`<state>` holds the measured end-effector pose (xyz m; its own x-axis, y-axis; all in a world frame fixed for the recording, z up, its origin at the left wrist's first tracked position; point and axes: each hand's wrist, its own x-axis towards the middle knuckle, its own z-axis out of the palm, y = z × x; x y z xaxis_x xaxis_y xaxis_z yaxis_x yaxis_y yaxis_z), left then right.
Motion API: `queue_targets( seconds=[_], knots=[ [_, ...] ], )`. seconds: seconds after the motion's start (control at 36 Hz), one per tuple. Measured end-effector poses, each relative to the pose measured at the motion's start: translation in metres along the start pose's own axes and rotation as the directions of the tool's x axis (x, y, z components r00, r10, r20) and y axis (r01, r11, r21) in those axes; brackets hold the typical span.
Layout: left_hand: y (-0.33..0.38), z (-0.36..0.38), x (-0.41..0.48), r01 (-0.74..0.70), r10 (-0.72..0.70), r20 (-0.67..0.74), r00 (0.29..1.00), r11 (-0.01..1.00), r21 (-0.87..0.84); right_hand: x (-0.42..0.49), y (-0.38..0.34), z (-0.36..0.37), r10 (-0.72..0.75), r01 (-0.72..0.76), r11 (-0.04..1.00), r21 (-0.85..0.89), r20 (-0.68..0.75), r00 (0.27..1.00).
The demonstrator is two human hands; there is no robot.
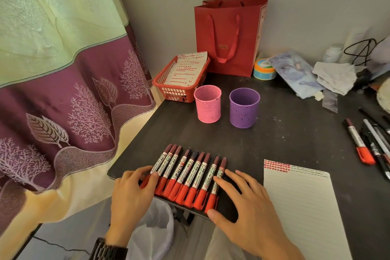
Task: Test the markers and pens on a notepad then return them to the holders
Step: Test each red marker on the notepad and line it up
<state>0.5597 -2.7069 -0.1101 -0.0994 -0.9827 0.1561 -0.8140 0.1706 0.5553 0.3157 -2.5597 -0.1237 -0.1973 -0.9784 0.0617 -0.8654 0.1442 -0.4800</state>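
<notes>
Markers: nine or so red-capped markers (185, 177) lie side by side in a tight row at the near left corner of the dark surface (285, 133), caps toward the person, likely lined up so they can be gathered in one go.
Left grip: the left hand (130, 194) lies flat with fingers spread, fingertips resting on the leftmost markers; it is not closed around anything and seems to hem the row from that side.
Right grip: the right hand (247, 207) is likewise flat and spread, fingers touching the rightmost markers, thumb at the edge of the surface by the last cap; it clasps nothing.
Why so held: judged from the pose, the two hands bracket the row to square it up or push it together before lifting.
Notepad: the lined notepad (301, 207) sits just right of the right hand, with red and dark test strokes along its top edge.
Holders: a pink holder (207, 103) and a purple holder (244, 107) stand upright behind the row, well apart from it, nothing visible inside them.
Other pens: a loose group of pens (373, 143) lies at the far right edge.
Progress: the return to the holders looks not yet done.
</notes>
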Motion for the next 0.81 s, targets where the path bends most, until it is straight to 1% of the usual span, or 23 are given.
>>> queue_targets(
  seconds=[0.11,0.19,0.25,0.31,0.36,0.42,0.44,0.47,0.5,0.58,0.64,0.67,0.69,0.72,0.75,0.78,0.81],
  knots=[
    [0.001,-0.001,-0.001,0.003,-0.003,0.008,1.0,1.0,0.019,0.0,0.0,0.0,0.008,-0.008,1.0,0.014,-0.013,1.0],
    [0.004,-0.003,-0.001,0.03,-0.031,0.026,0.999,0.999,0.03,0.0,0.001,0.001,0.008,-0.008,1.0,0.027,-0.007,1.0],
    [0.007,-0.005,0.0,0.042,-0.043,0.039,0.998,0.998,0.043,0.001,0.001,-0.001,0.016,-0.014,0.997,0.075,-0.021,1.0],
    [0.013,-0.008,0.0,0.039,-0.041,0.033,0.999,0.997,0.062,0.002,-0.001,-0.009,0.05,-0.047,0.982,0.184,-0.012,0.999],
    [0.024,-0.011,0.0,0.021,-0.022,0.0,1.0,0.995,0.097,0.005,-0.003,-0.025,0.108,-0.103,0.918,0.384,0.009,0.994],
    [0.043,-0.012,0.0,-0.025,0.026,-0.01,1.0,0.993,0.118,0.008,-0.002,-0.043,0.196,-0.15,0.783,0.604,-0.011,0.98],
    [0.055,-0.012,-0.001,-0.057,0.057,0.001,0.998,0.992,0.114,0.009,-0.001,-0.053,0.249,-0.166,0.71,0.685,-0.022,0.968],
    [0.067,-0.011,0.0,-0.091,0.09,0.017,0.996,0.991,0.099,0.009,0.001,-0.064,0.3,-0.176,0.644,0.745,-0.034,0.953],
    [0.08,-0.009,-0.001,-0.126,0.124,0.035,0.992,0.989,0.078,0.008,0.005,-0.073,0.343,-0.176,0.603,0.778,-0.054,0.938],
    [0.122,0.003,-0.004,-0.277,0.275,0.092,0.957,0.961,0.011,-0.004,0.027,-0.095,0.439,-0.148,0.586,0.797,-0.158,0.884],
    [0.15,0.018,-0.008,-0.4,0.402,0.131,0.906,0.915,-0.047,-0.021,0.048,-0.104,0.506,-0.166,0.614,0.772,-0.223,0.833],
    [0.165,0.027,-0.009,-0.46,0.463,0.165,0.871,0.886,-0.061,-0.031,0.061,-0.107,0.531,-0.204,0.659,0.724,-0.256,0.807],
    [0.179,0.037,-0.011,-0.516,0.518,0.212,0.828,0.854,-0.069,-0.04,0.074,-0.11,0.538,-0.251,0.726,0.64,-0.301,0.788],
    [0.195,0.049,-0.012,-0.565,0.565,0.265,0.782,0.821,-0.082,-0.049,0.087,-0.114,0.525,-0.309,0.798,0.518,-0.344,0.778],
    [0.21,0.061,-0.013,-0.605,0.602,0.319,0.733,0.79,-0.101,-0.058,0.101,-0.116,0.507,-0.375,0.848,0.375,-0.367,0.78],
    [0.225,0.073,-0.015,-0.64,0.634,0.367,0.681,0.758,-0.122,-0.067,0.113,-0.118,0.497,-0.447,0.867,0.218,-0.351,0.793],
    [0.241,0.085,-0.018,-0.678,0.668,0.401,0.627,0.721,-0.142,-0.076,0.125,-0.119,0.511,-0.518,0.853,0.065,-0.305,0.803]
  ],
)
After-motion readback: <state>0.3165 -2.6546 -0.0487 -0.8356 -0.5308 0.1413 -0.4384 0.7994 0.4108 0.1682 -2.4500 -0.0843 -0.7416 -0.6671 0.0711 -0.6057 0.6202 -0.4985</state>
